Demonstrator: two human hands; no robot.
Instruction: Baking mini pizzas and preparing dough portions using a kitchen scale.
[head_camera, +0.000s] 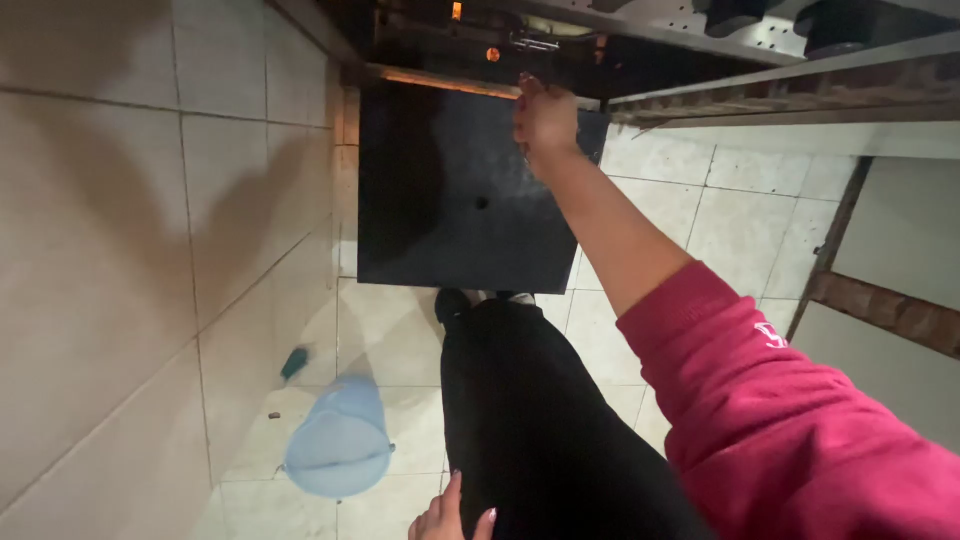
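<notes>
Black and flat, the open oven door (470, 200) hangs level below the stove front, with a small round hole near its middle and an orange glow along its hinge edge. The right hand (545, 118), reaching from a red sleeve (790, 420), closes its fingers (532, 95) over the door's far right corner; how tightly they grip cannot be told. The left hand (450, 512) rests at the lower edge of the view against a black trouser leg (530, 420), fingers loosely together. Tiled wall (120, 220) bounds the left side closely. A pale blue bucket (338, 440) stands on the tiled floor (740, 200), apart from the door, with open floor to the right.
</notes>
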